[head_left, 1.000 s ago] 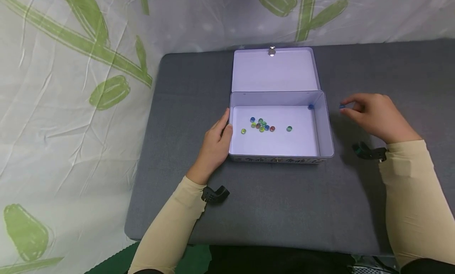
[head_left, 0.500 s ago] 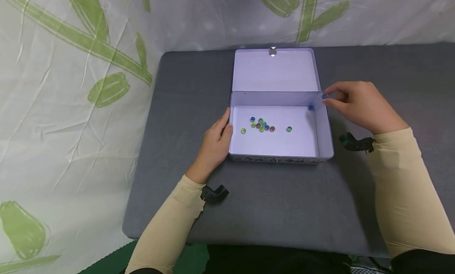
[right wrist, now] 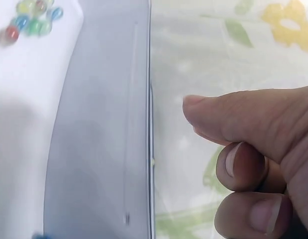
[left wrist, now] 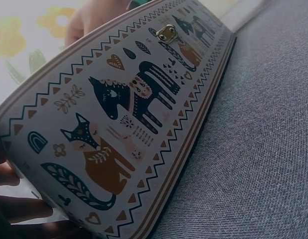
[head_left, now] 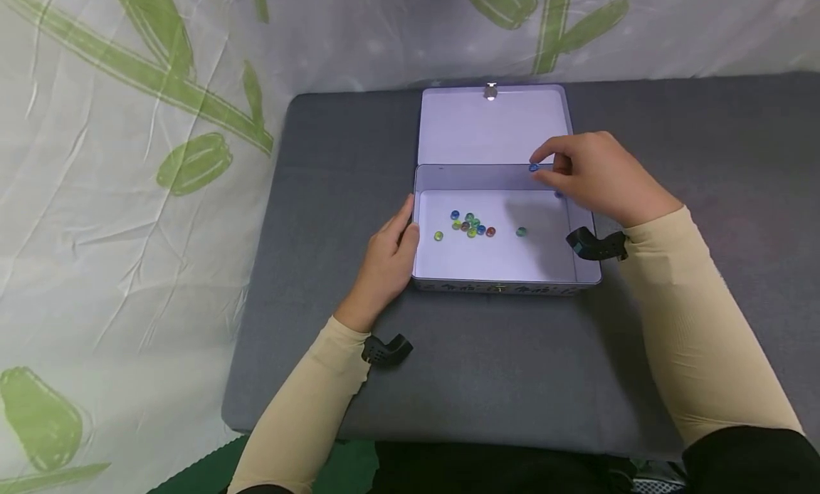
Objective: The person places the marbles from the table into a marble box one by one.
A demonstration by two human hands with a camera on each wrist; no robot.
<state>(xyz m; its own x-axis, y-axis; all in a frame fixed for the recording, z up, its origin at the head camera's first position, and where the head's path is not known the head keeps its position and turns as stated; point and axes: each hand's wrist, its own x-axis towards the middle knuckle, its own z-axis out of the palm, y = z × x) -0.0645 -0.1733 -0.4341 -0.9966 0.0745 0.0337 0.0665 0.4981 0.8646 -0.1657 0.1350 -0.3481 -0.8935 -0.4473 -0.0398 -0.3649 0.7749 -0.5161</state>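
Note:
A rectangular tin box (head_left: pixel 500 266), white inside with its lid (head_left: pixel 490 127) folded back, stands on the table. My left hand (head_left: pixel 387 255) rests along the outside of its left wall, fingers fairly straight, the thumb at the rim. Above the back right of the box, my right hand (head_left: pixel 598 174) pinches a blue marble (head_left: pixel 534 167) between thumb and index finger. In the right wrist view that marble is hidden behind the thumb (right wrist: pixel 209 112). Several glass marbles (head_left: pixel 472 232) lie in a loose cluster on the box floor, with a green marble (head_left: pixel 522 232) apart from them.
A blue marble (head_left: pixel 558 193) sits in the box's back right corner, partly covered by the right hand. Printed animals decorate the box's front wall (left wrist: pixel 129 114). The grey cloth-covered table (head_left: pixel 474 380) meets a leaf-patterned curtain (head_left: pixel 397 38) at the back and left.
My right hand has travelled leftward from beside the box to above its back right part, still pinching the blue marble. The left hand and the box have stayed in place.

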